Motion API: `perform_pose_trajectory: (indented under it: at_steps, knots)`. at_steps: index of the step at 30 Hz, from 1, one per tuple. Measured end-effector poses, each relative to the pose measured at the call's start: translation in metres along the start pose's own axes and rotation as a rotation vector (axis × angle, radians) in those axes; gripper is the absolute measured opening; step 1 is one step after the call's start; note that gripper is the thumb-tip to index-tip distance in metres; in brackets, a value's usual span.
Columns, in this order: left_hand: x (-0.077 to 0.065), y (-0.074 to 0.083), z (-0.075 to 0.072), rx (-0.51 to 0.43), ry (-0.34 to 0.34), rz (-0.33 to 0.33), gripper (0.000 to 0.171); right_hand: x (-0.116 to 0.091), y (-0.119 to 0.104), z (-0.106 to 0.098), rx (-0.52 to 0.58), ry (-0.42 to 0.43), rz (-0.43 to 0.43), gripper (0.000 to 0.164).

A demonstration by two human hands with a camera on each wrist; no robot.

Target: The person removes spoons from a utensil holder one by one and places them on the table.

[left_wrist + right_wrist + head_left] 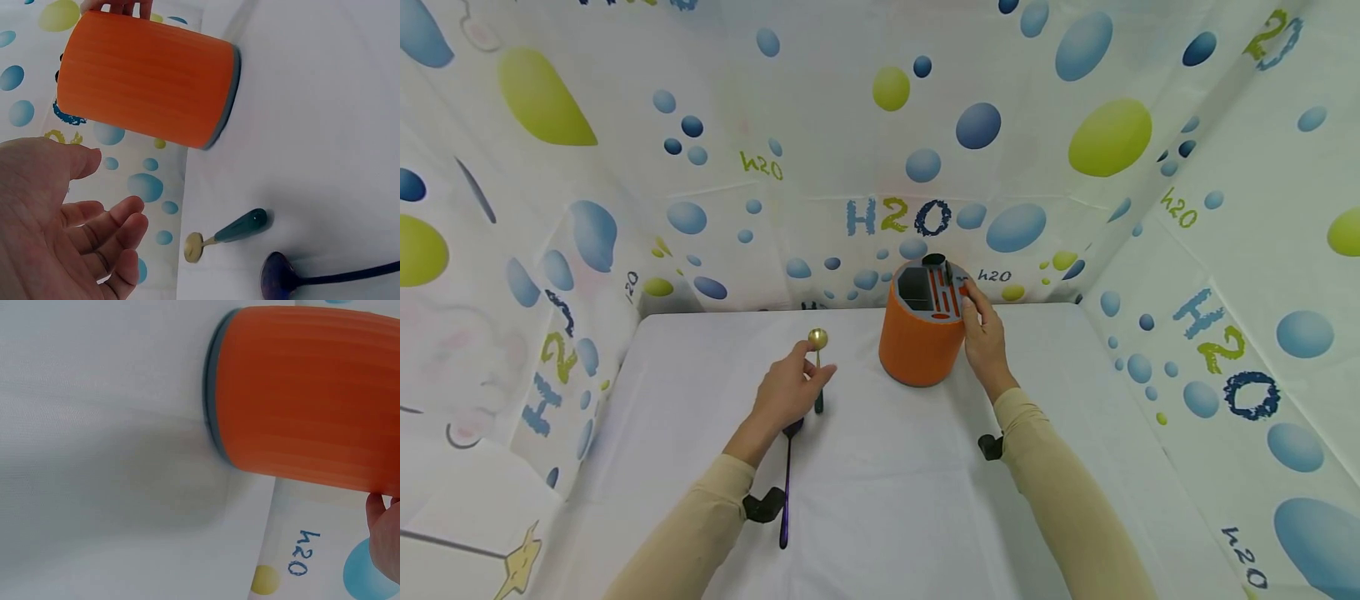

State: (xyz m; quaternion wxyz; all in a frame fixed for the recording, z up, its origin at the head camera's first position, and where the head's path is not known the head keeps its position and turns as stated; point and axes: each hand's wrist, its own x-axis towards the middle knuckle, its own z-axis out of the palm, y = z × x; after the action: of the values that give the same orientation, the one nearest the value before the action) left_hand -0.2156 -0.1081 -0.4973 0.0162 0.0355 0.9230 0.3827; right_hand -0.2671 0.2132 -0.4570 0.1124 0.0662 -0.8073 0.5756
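Observation:
On the table's far side stands an orange utensil holder (921,346) with a grey slotted top. My right hand (987,337) rests against its right side, fingers up near the rim. My left hand (786,387), fingers loosely spread and nothing between them, is above a small spoon (240,226) with a gold bowl and dark green handle. The left wrist view shows that hand apart from the spoon, which lies on the white cloth. Nearer to me lies a dark purple ladle (787,492), its bowl partly hidden by my left hand in the head view.
White cloth covers the table (895,467). Behind it and at both sides hang sheets (820,100) printed with blue and green spots and lettering. Something black and rounded (934,260) stands at the back of the holder's top. Dark wrist mounts (765,505) are on both arms.

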Motion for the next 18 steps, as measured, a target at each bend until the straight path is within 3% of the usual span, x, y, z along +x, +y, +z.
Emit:
perform_pose_trajectory:
  at_steps: [11,18]
  knots:
    - [0.005,0.005,0.009,0.000,0.021,0.036,0.056,0.000,0.000,-0.001,0.011,-0.007,0.004,0.049]
    - [0.008,0.011,0.008,0.010,0.013,0.025,0.055,0.000,0.002,-0.002,0.010,-0.007,-0.002,0.049]
